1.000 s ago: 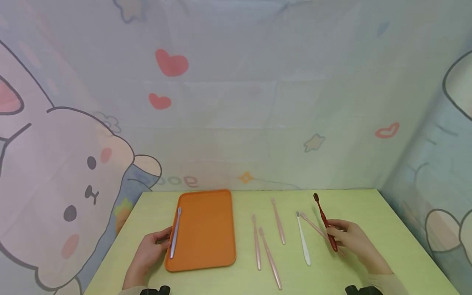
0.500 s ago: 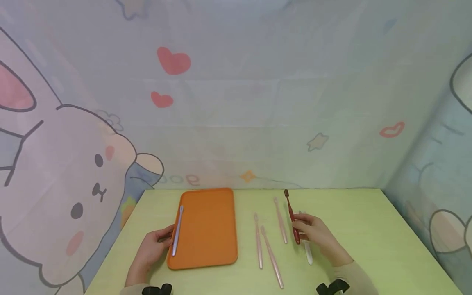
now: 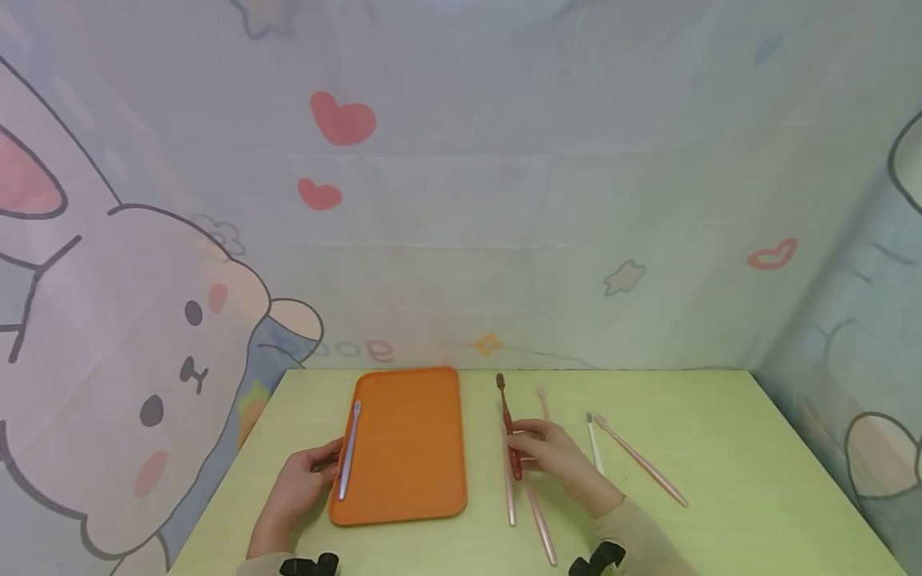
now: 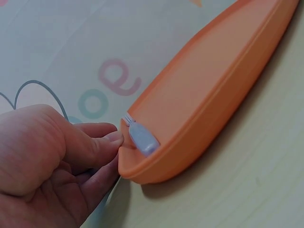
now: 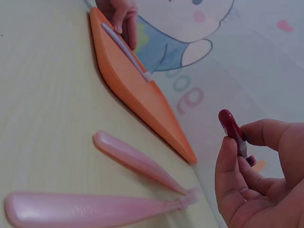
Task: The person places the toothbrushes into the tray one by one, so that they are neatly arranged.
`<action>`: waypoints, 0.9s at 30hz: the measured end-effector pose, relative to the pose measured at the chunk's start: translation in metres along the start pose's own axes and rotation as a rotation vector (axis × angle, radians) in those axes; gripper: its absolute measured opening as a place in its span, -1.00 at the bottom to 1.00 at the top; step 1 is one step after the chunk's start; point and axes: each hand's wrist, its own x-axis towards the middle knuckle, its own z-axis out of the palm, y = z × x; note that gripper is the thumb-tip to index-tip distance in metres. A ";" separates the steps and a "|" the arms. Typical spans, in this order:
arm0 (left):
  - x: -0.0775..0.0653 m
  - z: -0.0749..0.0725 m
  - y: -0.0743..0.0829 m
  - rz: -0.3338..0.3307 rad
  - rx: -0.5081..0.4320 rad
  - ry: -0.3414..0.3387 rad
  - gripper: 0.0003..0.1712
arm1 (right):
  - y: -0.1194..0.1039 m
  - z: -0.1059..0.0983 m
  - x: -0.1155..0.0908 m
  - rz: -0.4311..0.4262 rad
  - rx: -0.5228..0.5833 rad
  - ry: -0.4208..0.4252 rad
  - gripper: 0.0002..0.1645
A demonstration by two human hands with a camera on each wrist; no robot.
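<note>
An orange tray [image 3: 406,448] lies on the table's left half, a lavender toothbrush [image 3: 349,453] along its left side. My left hand [image 3: 298,492] pinches the tray's left rim between thumb and fingers, close to that brush in the left wrist view. In my right hand [image 3: 560,460] is a dark red toothbrush [image 3: 507,416], held by the handle with its head pointing away. It is above the table, right of the tray. Two pink toothbrushes, a left one [image 3: 510,500] and a right one [image 3: 542,528], lie beneath this hand, partly hidden by it.
Behind the right hand lies another pink toothbrush [image 3: 543,398], mostly covered. Further right are a white toothbrush [image 3: 594,444], partly hidden, and a pink toothbrush [image 3: 641,460] lying slantwise. A printed cloth wall [image 3: 461,240] rises at the table's back edge.
My right hand has carried the dark red toothbrush leftward, from the table's right side to near the tray. The slanted pink toothbrush is uncovered. My left hand stays at the tray rim.
</note>
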 end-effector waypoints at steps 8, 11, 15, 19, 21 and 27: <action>0.000 0.001 0.002 -0.002 0.006 0.013 -0.47 | -0.003 0.033 0.005 -0.016 0.023 -0.017 -0.40; 0.001 0.002 0.002 0.004 0.004 0.013 -0.47 | -0.003 0.042 0.006 -0.014 0.047 -0.016 -0.43; 0.003 0.004 0.001 0.003 0.002 0.011 -0.46 | -0.002 0.054 0.008 -0.012 0.077 -0.022 -0.42; 0.003 0.003 0.000 0.006 -0.004 0.007 -0.45 | 0.000 0.065 0.010 -0.013 0.094 -0.038 -0.40; 0.003 0.003 0.000 0.006 -0.007 0.007 -0.45 | 0.001 0.070 0.012 -0.012 0.095 -0.038 -0.40; 0.003 0.004 0.000 0.009 -0.004 0.015 -0.46 | 0.004 0.084 0.015 -0.004 0.024 -0.008 -0.41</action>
